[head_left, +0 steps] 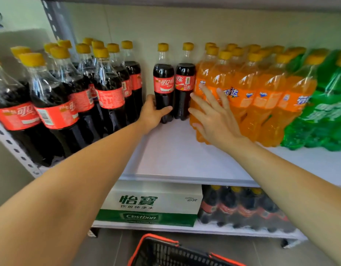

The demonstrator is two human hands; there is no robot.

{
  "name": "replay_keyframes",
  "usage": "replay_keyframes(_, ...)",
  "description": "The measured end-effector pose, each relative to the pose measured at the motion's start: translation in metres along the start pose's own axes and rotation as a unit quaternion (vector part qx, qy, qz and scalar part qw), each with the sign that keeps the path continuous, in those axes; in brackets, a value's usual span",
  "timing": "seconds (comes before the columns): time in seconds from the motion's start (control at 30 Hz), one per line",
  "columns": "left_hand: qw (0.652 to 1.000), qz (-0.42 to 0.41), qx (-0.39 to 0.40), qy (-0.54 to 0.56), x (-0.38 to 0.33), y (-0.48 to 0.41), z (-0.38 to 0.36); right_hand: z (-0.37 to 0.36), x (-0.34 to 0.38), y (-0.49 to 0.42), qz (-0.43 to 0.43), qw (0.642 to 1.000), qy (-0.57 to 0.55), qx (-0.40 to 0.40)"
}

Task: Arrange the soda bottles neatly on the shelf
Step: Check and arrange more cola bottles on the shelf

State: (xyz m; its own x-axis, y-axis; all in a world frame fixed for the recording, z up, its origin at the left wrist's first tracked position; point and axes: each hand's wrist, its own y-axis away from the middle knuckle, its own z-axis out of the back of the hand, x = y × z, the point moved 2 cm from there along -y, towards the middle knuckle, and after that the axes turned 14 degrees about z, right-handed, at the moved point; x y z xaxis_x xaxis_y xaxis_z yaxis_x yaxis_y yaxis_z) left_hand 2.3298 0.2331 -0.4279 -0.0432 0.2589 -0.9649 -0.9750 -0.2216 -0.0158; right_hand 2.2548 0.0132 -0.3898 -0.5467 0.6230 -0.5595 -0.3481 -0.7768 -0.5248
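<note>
My left hand (153, 112) is gripping the full cola bottle (163, 81) low on its body, far back on the shelf (175, 150) — probably heavy, stiff, slick. My right hand (214, 114) is pressing flat, fingers spread, against the orange bottles (248, 96).

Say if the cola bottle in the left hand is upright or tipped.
Upright: the cola bottle stands base-down on the shelf, cap on top.

We find two cola bottles (164, 89) side by side far back on the shelf (175, 156), a cola cluster (79, 96) left of them, Fanta bottles (252, 96) just right.
</note>
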Motion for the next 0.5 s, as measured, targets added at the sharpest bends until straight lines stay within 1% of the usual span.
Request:
replay_keyframes(0.07, 1.0, -0.004, 0.019, 0.011, 0.001, 0.019, 0.004, 0.005, 0.002, -0.001, -0.01, 0.999, -0.033, 0.004)
replay_keyframes(0.13, 1.0, -0.011, 0.027, 0.01, 0.001, 0.042, 0.008, 0.013, 0.005, -0.003, -0.033, 0.994, -0.103, -0.003)
replay_keyframes(0.2, 0.999, -0.022, 0.024, 0.002, 0.0, 0.069, 0.013, 0.025, 0.009, -0.007, -0.083, 0.973, -0.212, -0.041)
replay_keyframes(0.23, 0.999, -0.028, 0.025, -0.002, 0.0, 0.082, 0.016, 0.032, 0.011, -0.009, -0.117, 0.953, -0.271, -0.069)
replay_keyframes(0.3, 0.998, -0.038, 0.041, 0.002, -0.001, 0.11, 0.02, 0.046, 0.019, -0.012, -0.196, 0.897, -0.38, -0.11)
replay_keyframes(0.33, 0.998, -0.045, 0.054, 0.005, -0.002, 0.124, 0.022, 0.053, 0.024, -0.012, -0.23, 0.855, -0.449, -0.118)
replay_keyframes(0.4, 0.994, -0.063, 0.085, 0.004, -0.004, 0.152, 0.023, 0.067, 0.038, -0.011, -0.273, 0.752, -0.587, -0.124)
replay_keyframes(0.43, 0.992, -0.068, 0.104, 0.002, -0.004, 0.166, 0.023, 0.073, 0.045, -0.009, -0.287, 0.712, -0.629, -0.122)
replay_keyframes(0.47, 0.99, -0.068, 0.122, -0.002, -0.005, 0.178, 0.021, 0.078, 0.051, -0.005, -0.298, 0.689, -0.65, -0.12)
replay_keyframes(0.5, 0.988, -0.068, 0.136, -0.009, -0.005, 0.189, 0.02, 0.083, 0.056, -0.001, -0.304, 0.677, -0.66, -0.12)
